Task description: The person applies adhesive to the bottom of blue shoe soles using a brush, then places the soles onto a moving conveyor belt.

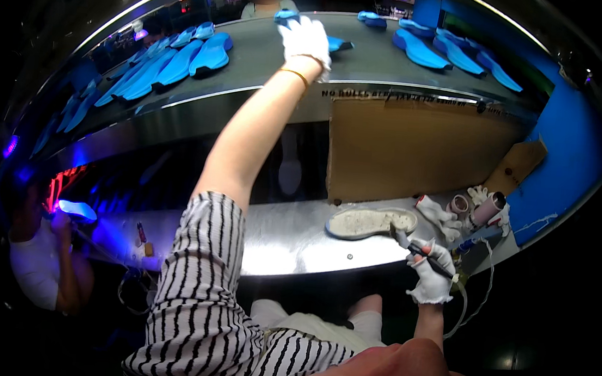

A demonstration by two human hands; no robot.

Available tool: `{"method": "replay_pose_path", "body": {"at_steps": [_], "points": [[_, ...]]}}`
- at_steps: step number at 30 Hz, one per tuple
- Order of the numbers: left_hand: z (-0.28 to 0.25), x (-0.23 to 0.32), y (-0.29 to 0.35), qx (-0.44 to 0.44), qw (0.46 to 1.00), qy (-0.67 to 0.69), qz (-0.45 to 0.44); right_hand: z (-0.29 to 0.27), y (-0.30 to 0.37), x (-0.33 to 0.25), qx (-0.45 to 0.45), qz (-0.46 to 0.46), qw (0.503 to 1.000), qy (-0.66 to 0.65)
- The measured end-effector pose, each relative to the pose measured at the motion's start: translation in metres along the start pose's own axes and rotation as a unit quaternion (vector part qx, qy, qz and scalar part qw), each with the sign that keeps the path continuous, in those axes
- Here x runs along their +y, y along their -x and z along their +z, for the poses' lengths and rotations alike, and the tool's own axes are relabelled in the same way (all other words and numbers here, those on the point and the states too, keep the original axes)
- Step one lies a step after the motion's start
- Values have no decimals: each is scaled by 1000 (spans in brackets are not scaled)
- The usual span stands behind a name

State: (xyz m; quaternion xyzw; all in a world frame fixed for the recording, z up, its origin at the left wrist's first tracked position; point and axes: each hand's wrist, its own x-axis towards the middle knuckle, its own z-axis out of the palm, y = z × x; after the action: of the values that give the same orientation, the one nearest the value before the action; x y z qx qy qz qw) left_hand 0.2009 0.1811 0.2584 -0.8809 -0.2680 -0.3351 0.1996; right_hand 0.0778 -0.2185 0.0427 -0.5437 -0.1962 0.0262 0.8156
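My left hand [305, 43], in a white glove, reaches far out over the dark green belt [360, 62]. Its fingers close over a blue shoe sole [339, 45], whose middle it hides. At the lower right my right hand [432, 269], also gloved with bare fingertips, grips a brush [419, 252] with a dark handle; a pale tube [462, 310] hangs beside it. The brush head is at the right end of a whitish shoe sole [369, 223], which lies flat on the metal bench [289, 247].
Several blue soles lie at the belt's left [209, 55] and right [425, 51]. A cardboard sheet [417, 155] stands under the belt's edge. Spare gloves [440, 217] and a spool [486, 210] crowd the bench's right end. A person [48, 260] sits at left; another [267, 1] is beyond the belt.
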Motion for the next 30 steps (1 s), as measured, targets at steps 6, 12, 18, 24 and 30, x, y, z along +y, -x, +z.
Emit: {"method": "replay_pose_path", "body": {"at_steps": [6, 12, 18, 24, 30], "points": [[-35, -53, 21, -212, 977, 6, 18, 11, -3, 5, 10, 7, 999, 34], [-4, -234, 69, 16, 983, -55, 173, 34, 0, 9, -37, 48, 998, 32], [16, -307, 85, -154, 979, 127, -39, 50, -9, 11, -64, 52, 995, 55], [12, -315, 80, -162, 986, 19, -18, 61, -7, 5, -64, 52, 993, 81], [-7, -299, 86, -65, 995, 72, -4, 58, -4, 4, -53, 46, 994, 84]]}}
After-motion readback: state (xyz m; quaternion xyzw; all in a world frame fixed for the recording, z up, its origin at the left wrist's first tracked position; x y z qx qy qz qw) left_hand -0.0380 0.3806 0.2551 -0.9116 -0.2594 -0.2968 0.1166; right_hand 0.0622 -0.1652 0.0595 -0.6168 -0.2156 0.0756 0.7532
